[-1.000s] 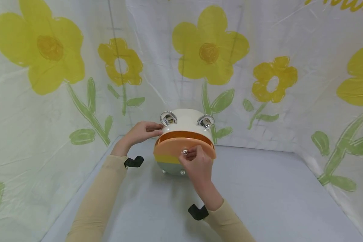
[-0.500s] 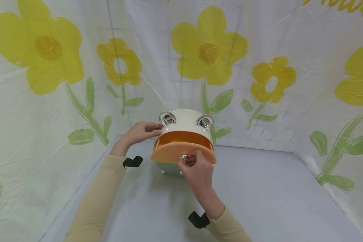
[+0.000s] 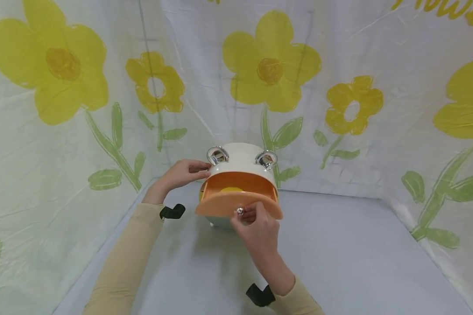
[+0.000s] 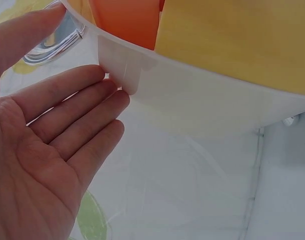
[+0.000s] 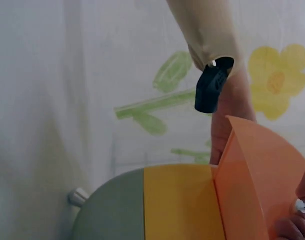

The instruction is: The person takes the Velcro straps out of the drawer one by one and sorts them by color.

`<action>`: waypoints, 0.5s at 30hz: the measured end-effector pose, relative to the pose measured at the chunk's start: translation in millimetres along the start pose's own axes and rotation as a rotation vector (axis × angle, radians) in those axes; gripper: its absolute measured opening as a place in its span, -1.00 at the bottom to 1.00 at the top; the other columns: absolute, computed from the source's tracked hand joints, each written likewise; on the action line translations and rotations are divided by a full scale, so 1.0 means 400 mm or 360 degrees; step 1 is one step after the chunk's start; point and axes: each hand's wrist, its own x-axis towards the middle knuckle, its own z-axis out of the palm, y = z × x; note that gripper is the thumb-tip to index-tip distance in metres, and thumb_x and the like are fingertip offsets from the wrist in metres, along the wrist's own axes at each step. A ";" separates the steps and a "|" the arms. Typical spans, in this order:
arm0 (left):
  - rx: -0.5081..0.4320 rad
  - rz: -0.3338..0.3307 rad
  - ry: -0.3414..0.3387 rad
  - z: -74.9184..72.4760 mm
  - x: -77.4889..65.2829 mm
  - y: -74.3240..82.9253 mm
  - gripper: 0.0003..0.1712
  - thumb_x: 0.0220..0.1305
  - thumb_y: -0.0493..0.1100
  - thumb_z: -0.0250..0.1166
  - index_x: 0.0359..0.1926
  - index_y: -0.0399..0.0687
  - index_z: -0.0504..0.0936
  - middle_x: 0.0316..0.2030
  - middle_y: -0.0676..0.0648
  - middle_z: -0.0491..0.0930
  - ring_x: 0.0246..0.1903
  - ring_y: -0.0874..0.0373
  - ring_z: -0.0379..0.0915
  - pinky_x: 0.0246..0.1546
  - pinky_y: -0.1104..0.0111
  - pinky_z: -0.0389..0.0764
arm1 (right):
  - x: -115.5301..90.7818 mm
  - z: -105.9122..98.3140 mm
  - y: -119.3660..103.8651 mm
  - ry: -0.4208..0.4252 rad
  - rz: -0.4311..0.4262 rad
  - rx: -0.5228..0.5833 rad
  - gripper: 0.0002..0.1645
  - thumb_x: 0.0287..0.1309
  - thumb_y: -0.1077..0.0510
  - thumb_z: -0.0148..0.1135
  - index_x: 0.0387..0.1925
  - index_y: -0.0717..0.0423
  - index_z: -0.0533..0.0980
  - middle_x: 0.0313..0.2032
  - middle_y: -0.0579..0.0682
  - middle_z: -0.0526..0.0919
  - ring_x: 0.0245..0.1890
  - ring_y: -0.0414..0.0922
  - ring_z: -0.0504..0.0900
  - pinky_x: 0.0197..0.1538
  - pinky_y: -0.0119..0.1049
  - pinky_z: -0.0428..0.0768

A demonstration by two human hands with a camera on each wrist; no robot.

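Note:
A frog-like drawer box with a white top (image 3: 242, 155) stands on the table, with two shiny silver eyes (image 3: 266, 159). Its orange drawer (image 3: 217, 205) is pulled well out. My right hand (image 3: 260, 229) pinches the silver knob (image 3: 240, 211) on that drawer's front between thumb and fingers. At the box's left side is my left hand (image 3: 183, 173), its fingertips on or close against the white shell; in the left wrist view its fingers (image 4: 67, 95) are nearly straight. A yellow shape (image 3: 231, 189) shows inside the drawer; its kind is unclear.
Below the orange drawer sit a yellow section (image 5: 180, 200) and a grey-green section (image 5: 112, 210). The box rests on small silver feet (image 5: 78, 197). Behind it hangs a white cloth (image 3: 213, 87) printed with yellow flowers. The tabletop (image 3: 339, 253) is pale grey.
The orange drawer has slid farther out towards me, with the right hand drawing its knob along. More of the drawer's inside now shows. The left hand has stayed at the box's side.

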 end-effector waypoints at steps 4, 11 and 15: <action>-0.0006 -0.0002 0.0000 -0.001 0.001 -0.001 -0.37 0.24 0.21 0.22 0.24 0.03 0.49 0.18 -0.08 0.51 0.19 -0.06 0.43 0.14 0.05 0.50 | -0.006 -0.009 -0.006 -0.0023 0.0016 0.0016 -0.68 -0.20 0.14 0.47 -0.46 0.10 0.45 -0.56 -0.11 0.67 -0.61 -0.32 0.62 -0.51 -0.58 0.56; -0.0006 0.0008 0.0002 -0.006 0.001 -0.003 -0.39 0.25 0.19 0.22 0.23 0.01 0.50 0.18 -0.11 0.51 0.19 -0.08 0.43 0.13 0.04 0.50 | -0.017 -0.015 -0.011 -0.0015 -0.0029 0.0011 -0.68 -0.22 0.16 0.47 -0.47 0.10 0.45 -0.56 -0.13 0.66 -0.62 -0.35 0.61 -0.51 -0.60 0.55; -0.0027 0.0013 -0.0010 -0.009 -0.004 0.001 -0.39 0.25 0.17 0.22 0.24 -0.01 0.49 0.18 -0.13 0.51 0.20 -0.09 0.41 0.14 0.02 0.49 | -0.022 -0.016 -0.013 0.0013 -0.0061 0.0002 -0.68 -0.25 0.17 0.47 -0.48 0.10 0.45 -0.57 -0.14 0.66 -0.62 -0.37 0.61 -0.52 -0.60 0.55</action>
